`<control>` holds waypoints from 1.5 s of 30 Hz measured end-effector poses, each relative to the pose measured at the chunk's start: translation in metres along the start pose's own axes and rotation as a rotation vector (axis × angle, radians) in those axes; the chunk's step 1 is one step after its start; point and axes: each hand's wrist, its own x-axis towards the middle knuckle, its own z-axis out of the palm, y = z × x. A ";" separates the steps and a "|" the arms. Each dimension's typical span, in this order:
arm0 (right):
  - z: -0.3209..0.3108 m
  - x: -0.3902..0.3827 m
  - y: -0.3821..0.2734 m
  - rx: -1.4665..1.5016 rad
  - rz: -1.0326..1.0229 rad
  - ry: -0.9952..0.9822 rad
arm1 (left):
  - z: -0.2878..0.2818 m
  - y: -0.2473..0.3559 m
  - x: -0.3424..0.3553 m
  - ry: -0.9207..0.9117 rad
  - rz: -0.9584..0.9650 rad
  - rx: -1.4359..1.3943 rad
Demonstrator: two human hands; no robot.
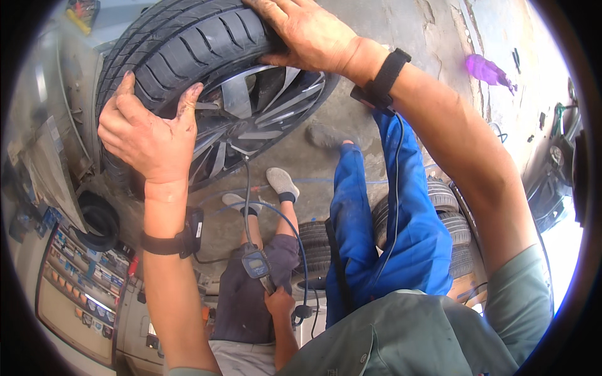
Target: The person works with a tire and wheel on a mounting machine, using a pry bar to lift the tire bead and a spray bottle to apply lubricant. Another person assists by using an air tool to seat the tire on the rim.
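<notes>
A black tyre (188, 47) on a dark alloy wheel with silver spokes (251, 119) fills the upper left. My left hand (147, 131) grips the tyre’s left side, thumb and forefinger pointing up along the tread. My right hand (307, 34) holds the tyre at its top right, thumb near the rim. A hose runs from the wheel’s valve area down to a digital inflator gauge (256, 263), held by a co-worker’s hand (279, 301) below.
A co-worker’s legs in dark shorts (232, 301) stand beside my blue trousers (407, 225). Stacked tyres (458, 225) lie behind. A loose tyre (94, 222) and a tool cabinet (78, 282) are left. A purple object (486, 69) lies right, near a car (558, 156).
</notes>
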 end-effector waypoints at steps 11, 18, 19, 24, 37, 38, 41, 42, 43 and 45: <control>0.035 -0.005 0.017 0.033 -0.012 0.218 | 0.035 -0.001 -0.003 0.077 0.107 0.192; 0.015 0.017 0.039 0.132 0.257 0.133 | 0.048 0.018 0.031 -0.005 0.000 0.300; 0.015 0.018 0.039 0.123 0.232 0.114 | 0.048 0.013 0.029 0.012 0.024 0.290; 0.035 0.004 0.033 0.020 0.149 0.221 | 0.045 0.016 0.012 -0.016 0.007 0.293; 0.046 0.018 0.049 0.042 0.138 0.374 | 0.062 0.015 0.020 0.109 0.004 0.290; 0.047 0.014 0.047 0.069 0.149 0.370 | 0.062 0.015 0.017 0.082 0.006 0.248; 0.037 0.018 0.050 0.065 0.164 0.330 | 0.059 0.014 0.025 0.084 0.016 0.191; 0.035 0.018 0.050 0.069 0.161 0.333 | 0.058 0.013 0.023 0.079 0.027 0.180; 0.034 0.017 0.049 0.062 0.162 0.316 | 0.057 0.013 0.022 0.065 0.033 0.189; 0.033 0.017 0.049 0.069 0.146 0.316 | 0.059 0.010 0.023 0.081 0.045 0.193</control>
